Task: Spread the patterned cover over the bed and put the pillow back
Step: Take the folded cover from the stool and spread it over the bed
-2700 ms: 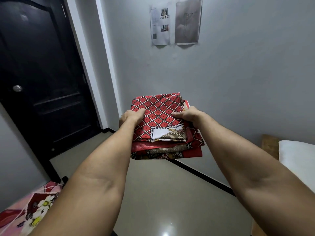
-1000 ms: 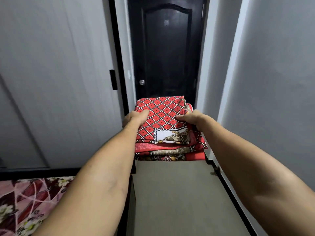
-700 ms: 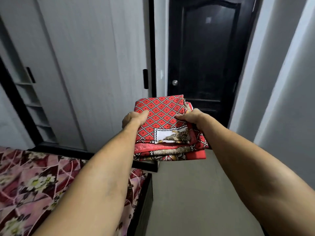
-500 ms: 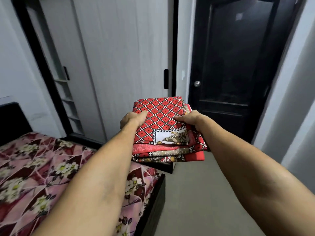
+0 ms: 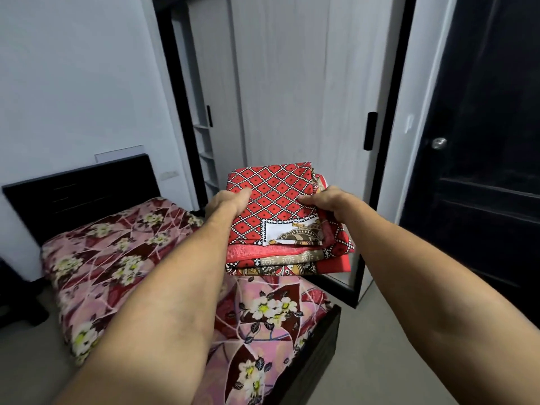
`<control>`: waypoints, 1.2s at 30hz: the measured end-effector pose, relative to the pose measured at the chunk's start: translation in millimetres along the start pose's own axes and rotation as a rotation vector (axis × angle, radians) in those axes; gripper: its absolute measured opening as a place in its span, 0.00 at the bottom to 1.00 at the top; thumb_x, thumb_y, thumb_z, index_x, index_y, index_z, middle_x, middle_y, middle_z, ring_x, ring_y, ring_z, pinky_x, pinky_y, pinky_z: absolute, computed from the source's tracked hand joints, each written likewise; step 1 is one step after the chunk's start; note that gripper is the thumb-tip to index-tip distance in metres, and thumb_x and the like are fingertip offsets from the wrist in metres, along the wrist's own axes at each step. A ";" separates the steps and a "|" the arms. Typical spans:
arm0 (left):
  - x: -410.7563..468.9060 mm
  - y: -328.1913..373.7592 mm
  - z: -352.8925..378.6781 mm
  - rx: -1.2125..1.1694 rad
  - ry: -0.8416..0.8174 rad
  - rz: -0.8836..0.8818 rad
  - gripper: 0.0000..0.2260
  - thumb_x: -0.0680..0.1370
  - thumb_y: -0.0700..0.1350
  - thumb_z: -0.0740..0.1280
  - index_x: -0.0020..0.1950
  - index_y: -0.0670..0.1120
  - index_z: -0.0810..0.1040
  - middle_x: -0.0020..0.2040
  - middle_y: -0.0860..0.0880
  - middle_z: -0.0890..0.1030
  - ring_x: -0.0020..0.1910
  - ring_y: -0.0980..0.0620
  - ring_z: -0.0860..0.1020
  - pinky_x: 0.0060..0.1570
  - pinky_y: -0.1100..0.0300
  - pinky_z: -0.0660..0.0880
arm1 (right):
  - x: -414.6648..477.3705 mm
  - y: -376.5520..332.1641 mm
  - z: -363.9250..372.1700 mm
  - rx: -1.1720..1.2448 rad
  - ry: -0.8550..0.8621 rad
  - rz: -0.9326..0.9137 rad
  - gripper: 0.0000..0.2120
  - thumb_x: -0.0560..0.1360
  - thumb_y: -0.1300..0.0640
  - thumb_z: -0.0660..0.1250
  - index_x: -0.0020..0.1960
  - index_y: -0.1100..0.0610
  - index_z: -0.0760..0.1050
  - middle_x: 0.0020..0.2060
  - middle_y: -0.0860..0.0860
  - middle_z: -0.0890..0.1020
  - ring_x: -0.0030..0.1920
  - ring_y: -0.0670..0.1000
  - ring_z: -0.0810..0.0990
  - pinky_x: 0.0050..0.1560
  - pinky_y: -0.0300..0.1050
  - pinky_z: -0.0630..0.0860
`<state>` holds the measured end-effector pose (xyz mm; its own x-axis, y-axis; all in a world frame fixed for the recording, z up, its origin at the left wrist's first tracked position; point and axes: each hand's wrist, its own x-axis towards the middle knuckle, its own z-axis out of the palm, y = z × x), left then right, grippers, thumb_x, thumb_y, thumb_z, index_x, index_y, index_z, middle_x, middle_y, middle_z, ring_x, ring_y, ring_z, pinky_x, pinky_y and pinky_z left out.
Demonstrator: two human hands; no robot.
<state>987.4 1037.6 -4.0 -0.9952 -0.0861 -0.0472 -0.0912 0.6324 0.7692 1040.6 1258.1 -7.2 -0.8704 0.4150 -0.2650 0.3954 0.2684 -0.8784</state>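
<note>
Pink-and-maroon floral fabric covers the bed (image 5: 122,258), whose long axis runs from the black headboard (image 5: 79,188) at upper left to the foot at lower right. Behind it stand a pale sliding wardrobe (image 5: 292,83) and, to the right, a dark door (image 5: 482,141). The patterned cover (image 5: 274,197), red with dotted diamonds, is a folded stack held in the air over the bed's foot end. Its top face tilts toward the viewer, its layered folds face the person and its far edge faces the wardrobe. It is nearly square, so no long axis can be told. Left hand (image 5: 226,201) and right hand (image 5: 327,200) grasp opposite side edges, thumbs on top, the other fingers hidden beneath.
</note>
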 end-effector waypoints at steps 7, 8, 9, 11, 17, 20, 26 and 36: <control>46.7 -27.0 -26.1 -0.021 0.080 -0.069 0.27 0.74 0.66 0.63 0.60 0.45 0.80 0.47 0.47 0.78 0.45 0.44 0.78 0.44 0.57 0.72 | 43.1 -34.7 49.2 -0.043 -0.093 -0.042 0.24 0.67 0.49 0.81 0.57 0.59 0.79 0.46 0.57 0.87 0.44 0.59 0.87 0.52 0.62 0.82; 52.2 -30.4 -29.6 -0.025 0.088 -0.081 0.27 0.74 0.66 0.63 0.59 0.45 0.80 0.47 0.47 0.78 0.45 0.44 0.78 0.44 0.57 0.72 | 49.2 -38.7 56.5 -0.046 -0.102 -0.045 0.24 0.67 0.49 0.81 0.57 0.59 0.79 0.46 0.57 0.87 0.44 0.59 0.86 0.52 0.61 0.82; 60.2 -34.3 -33.7 -0.026 0.097 -0.088 0.27 0.74 0.65 0.64 0.59 0.45 0.80 0.47 0.47 0.77 0.45 0.45 0.77 0.43 0.57 0.71 | 55.3 -44.2 65.0 -0.059 -0.114 -0.049 0.23 0.67 0.49 0.81 0.56 0.59 0.79 0.47 0.57 0.86 0.44 0.59 0.86 0.53 0.61 0.82; 75.8 -43.4 -41.5 -0.044 0.122 -0.108 0.27 0.75 0.65 0.64 0.60 0.44 0.80 0.47 0.47 0.77 0.46 0.44 0.78 0.44 0.57 0.71 | 69.6 -54.2 82.4 -0.085 -0.137 -0.059 0.25 0.66 0.48 0.82 0.57 0.59 0.79 0.46 0.56 0.86 0.44 0.59 0.86 0.53 0.61 0.82; 110.4 -73.0 -66.1 -0.060 0.186 -0.178 0.27 0.75 0.66 0.63 0.61 0.45 0.81 0.52 0.46 0.81 0.51 0.43 0.81 0.50 0.55 0.75 | 104.5 -84.6 135.0 -0.141 -0.217 -0.079 0.27 0.66 0.47 0.81 0.59 0.58 0.77 0.46 0.57 0.86 0.43 0.60 0.87 0.52 0.61 0.82; 122.1 -85.9 -81.6 -0.035 0.226 -0.212 0.31 0.74 0.67 0.62 0.64 0.44 0.80 0.60 0.43 0.82 0.57 0.40 0.80 0.59 0.50 0.77 | 114.8 -99.4 159.6 -0.145 -0.250 -0.112 0.27 0.66 0.48 0.82 0.59 0.59 0.77 0.46 0.56 0.86 0.43 0.59 0.87 0.52 0.60 0.82; 141.7 -107.0 -114.1 -0.037 0.286 -0.268 0.33 0.74 0.68 0.61 0.65 0.43 0.79 0.59 0.42 0.82 0.55 0.40 0.81 0.56 0.51 0.78 | 136.0 -126.6 210.0 -0.171 -0.315 -0.159 0.31 0.64 0.47 0.83 0.61 0.58 0.77 0.46 0.56 0.87 0.41 0.59 0.87 0.51 0.61 0.82; 167.0 -130.6 -125.4 -0.043 0.341 -0.363 0.31 0.75 0.68 0.61 0.60 0.42 0.79 0.52 0.43 0.83 0.48 0.41 0.82 0.54 0.49 0.80 | 164.3 -150.8 255.2 -0.239 -0.390 -0.191 0.29 0.68 0.48 0.80 0.62 0.59 0.74 0.48 0.57 0.86 0.43 0.59 0.86 0.51 0.59 0.82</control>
<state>837.7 844.1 -32.4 -0.8306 -0.5457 -0.1112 -0.4204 0.4833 0.7679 763.1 1064.0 -19.7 -0.9607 -0.0055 -0.2775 0.2345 0.5189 -0.8221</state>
